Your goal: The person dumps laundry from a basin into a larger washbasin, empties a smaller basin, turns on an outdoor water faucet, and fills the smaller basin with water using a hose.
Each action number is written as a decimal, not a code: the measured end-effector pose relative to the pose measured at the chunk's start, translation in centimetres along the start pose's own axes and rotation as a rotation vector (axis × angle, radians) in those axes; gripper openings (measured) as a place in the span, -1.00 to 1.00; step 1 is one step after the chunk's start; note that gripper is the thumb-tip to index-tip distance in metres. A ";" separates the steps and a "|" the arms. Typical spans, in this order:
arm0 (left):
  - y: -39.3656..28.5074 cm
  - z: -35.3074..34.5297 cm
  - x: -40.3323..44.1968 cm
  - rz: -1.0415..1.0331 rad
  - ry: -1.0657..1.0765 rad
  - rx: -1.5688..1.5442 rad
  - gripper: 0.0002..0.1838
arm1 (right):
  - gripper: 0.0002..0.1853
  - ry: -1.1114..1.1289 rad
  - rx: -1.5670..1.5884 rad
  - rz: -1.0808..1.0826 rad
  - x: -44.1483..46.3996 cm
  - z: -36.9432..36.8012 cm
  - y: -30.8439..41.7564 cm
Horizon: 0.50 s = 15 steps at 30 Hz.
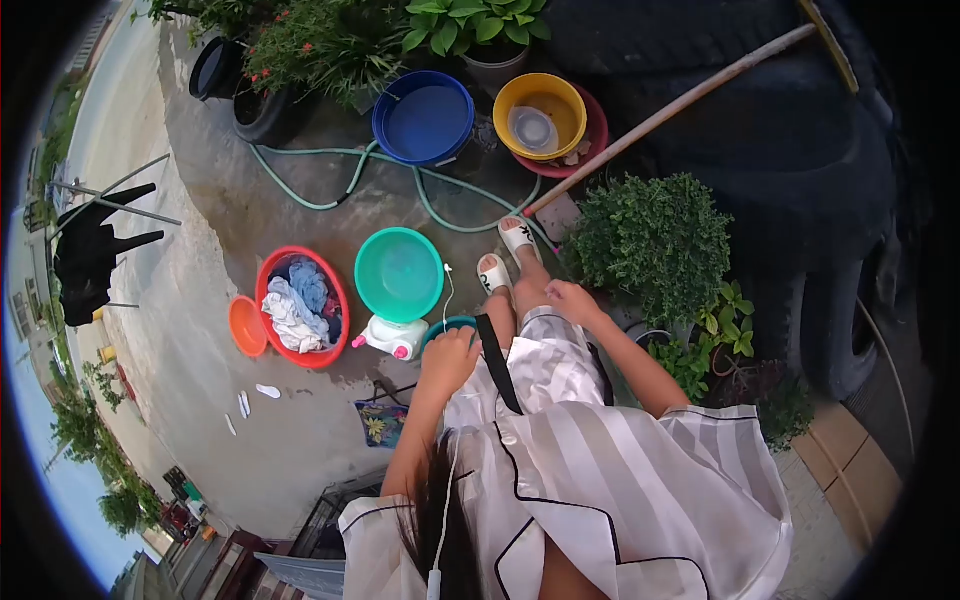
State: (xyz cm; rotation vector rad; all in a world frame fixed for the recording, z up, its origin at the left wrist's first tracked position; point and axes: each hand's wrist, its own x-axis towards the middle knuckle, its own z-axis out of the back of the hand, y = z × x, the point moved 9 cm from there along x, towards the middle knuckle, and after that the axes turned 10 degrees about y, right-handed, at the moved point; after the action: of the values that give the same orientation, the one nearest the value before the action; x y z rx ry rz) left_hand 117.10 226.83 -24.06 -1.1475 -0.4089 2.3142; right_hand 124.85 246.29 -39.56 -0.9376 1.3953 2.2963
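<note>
My left hand (452,358) is low beside my left thigh, its fingers curled; whether they hold anything is hidden. Just beyond it shows part of a teal basin (436,329), mostly covered by the hand. A black strap (496,366) hangs close to its right. My right hand (573,301) hovers over my right knee, fingers bent in, with nothing visible in it. Ahead on the left, a green basin (399,275) stands by a white jug with pink caps (393,337). A red tub (343,330) holds white and blue clothes (298,313).
A small orange basin (247,327) touches the tub. Blue (424,118) and yellow (570,98) buckets stand ahead, with a green hose (312,152) winding over wet concrete. A long wooden handle (670,120) slants down near my feet. A bushy plant (650,240) grows on the right, beside large black tyres (800,180).
</note>
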 end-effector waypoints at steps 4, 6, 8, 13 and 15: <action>9.5 -2.3 -0.5 0.250 0.041 -0.467 -0.69 | -0.79 -0.002 -0.011 -0.019 8.6 -0.7 -2.9; 11.0 -3.4 0.3 0.203 0.132 -0.640 -0.67 | -0.81 -0.006 0.048 -0.054 13.9 -1.6 -5.6; 12.2 -6.4 0.4 0.134 0.258 -0.789 -0.65 | -0.81 0.017 0.075 -0.134 18.8 -3.8 -9.0; 14.8 -20.4 -3.8 0.213 0.494 -0.812 -0.60 | -0.80 0.042 0.333 -0.264 31.8 -8.4 -14.4; 15.2 -27.3 -6.4 0.284 0.664 -0.904 -0.58 | -0.80 -0.014 0.499 -0.435 36.2 -11.0 -17.9</action>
State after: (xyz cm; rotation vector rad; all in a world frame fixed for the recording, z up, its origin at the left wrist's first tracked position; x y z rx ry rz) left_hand 137.44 211.71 -43.52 -2.4165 -1.1303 1.7718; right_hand 111.99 242.53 -79.19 -0.9396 1.4807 1.5401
